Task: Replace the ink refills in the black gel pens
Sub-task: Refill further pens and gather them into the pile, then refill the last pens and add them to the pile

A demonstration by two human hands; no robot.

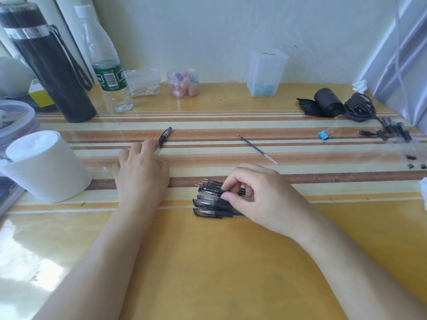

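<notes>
A pile of black gel pens point(209, 207) lies near the table's middle, caps to the left. Several black refills point(209, 182) with metal tips lie along the pile's far side. My right hand point(261, 199) sits over the right part of the pile, thumb and forefinger pinching a refill there. My left hand point(143, 174) rests on the table to the left and holds a black pen point(165, 136) that sticks out beyond its fingers. One loose refill point(256, 148) lies alone farther back on the striped mat.
A white cup point(46, 167) stands left, with a black flask point(50, 65) and a water bottle point(108, 72) behind. An eraser jar point(182, 84) and a clear box point(265, 75) stand by the wall. A blue clip point(323, 135), black cable point(358, 107) and clear pens point(399, 137) lie right.
</notes>
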